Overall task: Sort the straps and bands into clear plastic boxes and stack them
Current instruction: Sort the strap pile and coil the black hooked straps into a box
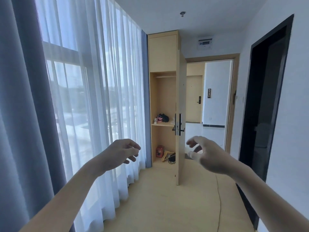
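Observation:
Both my arms reach forward into a room. My left hand hangs in the air in front of the white curtain, fingers loosely curled, holding nothing. My right hand is raised at the same height near the edge of an open wooden door, fingers spread and relaxed, also holding nothing. No clear plastic boxes are in view. A small dark and pink bundle lies on a shelf of the open wooden cabinet ahead; whether it holds straps I cannot tell.
White sheer curtains and a grey drape line the window on the left. The open door stands edge-on ahead. A red box and a hanger lie on the cabinet's bottom. A dark doorway opens on the right. A cable runs along the floor.

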`<state>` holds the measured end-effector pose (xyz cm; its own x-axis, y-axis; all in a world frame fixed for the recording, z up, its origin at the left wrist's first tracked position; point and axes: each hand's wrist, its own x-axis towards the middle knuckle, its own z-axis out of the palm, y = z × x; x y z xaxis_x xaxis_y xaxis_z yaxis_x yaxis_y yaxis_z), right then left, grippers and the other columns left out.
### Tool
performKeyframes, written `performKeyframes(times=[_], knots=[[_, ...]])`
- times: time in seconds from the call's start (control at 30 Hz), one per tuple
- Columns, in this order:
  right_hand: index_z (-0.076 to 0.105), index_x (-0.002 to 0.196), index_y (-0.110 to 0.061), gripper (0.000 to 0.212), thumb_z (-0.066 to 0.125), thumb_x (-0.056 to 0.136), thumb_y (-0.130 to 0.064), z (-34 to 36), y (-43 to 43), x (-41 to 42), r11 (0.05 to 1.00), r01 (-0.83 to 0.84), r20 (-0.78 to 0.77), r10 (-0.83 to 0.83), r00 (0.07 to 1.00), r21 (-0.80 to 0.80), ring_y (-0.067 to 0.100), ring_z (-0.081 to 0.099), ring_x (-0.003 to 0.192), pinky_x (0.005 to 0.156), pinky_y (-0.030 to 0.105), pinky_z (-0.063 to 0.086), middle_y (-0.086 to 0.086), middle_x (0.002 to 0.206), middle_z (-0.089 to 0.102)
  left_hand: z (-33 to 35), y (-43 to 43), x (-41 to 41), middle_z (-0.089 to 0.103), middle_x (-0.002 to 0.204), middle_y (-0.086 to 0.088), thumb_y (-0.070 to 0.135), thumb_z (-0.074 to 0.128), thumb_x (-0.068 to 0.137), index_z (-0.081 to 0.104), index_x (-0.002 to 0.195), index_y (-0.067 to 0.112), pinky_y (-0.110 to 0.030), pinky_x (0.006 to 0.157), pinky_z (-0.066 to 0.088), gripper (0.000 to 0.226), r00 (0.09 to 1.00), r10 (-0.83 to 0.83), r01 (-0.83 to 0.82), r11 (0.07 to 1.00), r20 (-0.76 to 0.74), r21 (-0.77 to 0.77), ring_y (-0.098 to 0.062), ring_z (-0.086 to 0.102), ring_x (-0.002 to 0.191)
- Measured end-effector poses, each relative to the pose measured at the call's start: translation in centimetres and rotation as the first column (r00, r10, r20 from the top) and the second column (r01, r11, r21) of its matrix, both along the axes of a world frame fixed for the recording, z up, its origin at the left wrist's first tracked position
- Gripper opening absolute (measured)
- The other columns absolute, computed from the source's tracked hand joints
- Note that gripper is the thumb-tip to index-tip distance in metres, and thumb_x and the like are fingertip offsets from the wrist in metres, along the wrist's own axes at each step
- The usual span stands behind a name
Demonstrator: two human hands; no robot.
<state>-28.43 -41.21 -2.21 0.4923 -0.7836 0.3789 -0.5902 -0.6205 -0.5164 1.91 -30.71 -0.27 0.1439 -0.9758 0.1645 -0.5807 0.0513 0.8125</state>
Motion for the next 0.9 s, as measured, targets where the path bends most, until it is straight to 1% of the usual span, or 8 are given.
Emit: performKeyframes(times=[0.1, 0.23, 0.43, 0.53, 0.63, 0.73, 0.8, 0.9], knots=[[0.054, 0.125, -0.028, 0.032, 0.065, 0.095, -0.029, -1.8, -3.3, 3.7, 0.999, -0.031, 0.018, 0.030, 0.999, 0.025, 0.006, 0.060, 0.097, 0.076, 0.019, 0.051, -0.013, 0.112, 0.058, -0.5, -3.3, 2.6, 0.075, 0.092, 0.001, 0.020, 0.062, 0.096, 0.072, 0.102, 0.021, -0.039, 0.088, 0.057, 0.011, 1.000, -0.016, 0.016, 1.000, 0.001, -0.001, -0.013, 0.073, 0.087], [0.057, 0.115, -0.033, 0.019, 0.063, 0.096, -0.031, -3.3, -8.2, 8.2, 0.996, -0.062, -0.062, 0.067, 0.996, 0.069, 0.006, 0.060, 0.098, 0.083, 0.022, 0.052, -0.013, 0.110, 0.060, -1.8, -9.0, 6.6, 0.073, 0.096, 0.000, 0.019, 0.062, 0.096, 0.071, 0.101, 0.022, -0.038, 0.087, 0.057, 0.011, 0.999, -0.011, 0.011, 1.000, 0.045, 0.001, -0.010, 0.072, 0.085], [0.057, 0.114, -0.031, 0.018, 0.063, 0.097, -0.029, -3.1, -17.5, 16.7, 0.999, 0.016, -0.026, -0.015, 1.000, 0.049, 0.005, 0.060, 0.094, 0.073, 0.017, 0.047, -0.016, 0.109, 0.057, -3.0, -19.1, 15.5, 0.071, 0.097, 0.004, 0.021, 0.061, 0.096, 0.070, 0.102, 0.024, -0.035, 0.085, 0.059, 0.012, 0.992, -0.087, 0.087, 0.996, 0.092, 0.003, -0.009, 0.071, 0.086], [0.062, 0.116, -0.027, 0.019, 0.061, 0.097, -0.030, -2.8, -22.0, 22.6, 0.996, 0.033, -0.022, -0.032, 0.999, 0.077, 0.004, 0.059, 0.096, 0.075, 0.017, 0.046, -0.013, 0.111, 0.059, -2.5, -24.1, 21.1, 0.072, 0.099, 0.001, 0.020, 0.060, 0.096, 0.070, 0.104, 0.023, -0.035, 0.085, 0.059, 0.013, 0.990, -0.105, 0.102, 0.994, 0.090, 0.039, -0.009, 0.072, 0.086], [0.063, 0.111, -0.031, 0.016, 0.060, 0.096, -0.036, -3.1, -25.7, 27.5, 0.994, 0.029, -0.033, -0.026, 0.999, 0.106, 0.003, 0.059, 0.096, 0.079, 0.019, 0.046, -0.015, 0.106, 0.062, -2.0, -29.2, 25.7, 0.072, 0.099, -0.001, 0.018, 0.060, 0.095, 0.070, 0.103, 0.022, -0.033, 0.083, 0.058, 0.013, 0.992, -0.102, 0.099, 0.994, 0.077, 0.039, -0.010, 0.072, 0.085], [0.065, 0.105, -0.033, 0.012, 0.059, 0.096, -0.038, -3.1, -28.9, 30.0, 0.988, 0.053, -0.077, -0.043, 0.996, 0.145, 0.008, 0.062, 0.094, 0.085, 0.031, 0.053, -0.011, 0.101, 0.066, -2.1, -34.2, 28.4, 0.073, 0.096, -0.003, 0.017, 0.059, 0.096, 0.070, 0.101, 0.019, -0.036, 0.082, 0.058, 0.013, 0.995, -0.092, 0.091, 0.995, 0.033, 0.046, -0.014, 0.073, 0.085], [0.067, 0.100, -0.032, 0.009, 0.059, 0.096, -0.035, -3.0, -31.0, 30.6, 0.985, 0.081, -0.097, -0.067, 0.993, 0.152, 0.014, 0.065, 0.090, 0.084, 0.037, 0.056, -0.007, 0.097, 0.068, -2.7, -37.5, 29.4, 0.074, 0.096, -0.004, 0.018, 0.058, 0.096, 0.070, 0.101, 0.018, -0.033, 0.079, 0.057, 0.013, 0.994, -0.101, 0.098, 0.992, 0.031, 0.075, -0.017, 0.073, 0.087], [0.067, 0.093, -0.033, 0.008, 0.060, 0.096, -0.033, -2.8, -34.8, 30.3, 0.982, 0.126, -0.087, -0.115, 0.990, 0.140, 0.012, 0.065, 0.083, 0.077, 0.032, 0.056, -0.008, 0.092, 0.070, -3.3, -42.8, 30.2, 0.074, 0.095, -0.005, 0.018, 0.057, 0.095, 0.070, 0.099, 0.015, -0.032, 0.076, 0.057, 0.013, 0.995, -0.101, 0.099, 0.992, 0.016, 0.084, -0.018, 0.074, 0.086]])
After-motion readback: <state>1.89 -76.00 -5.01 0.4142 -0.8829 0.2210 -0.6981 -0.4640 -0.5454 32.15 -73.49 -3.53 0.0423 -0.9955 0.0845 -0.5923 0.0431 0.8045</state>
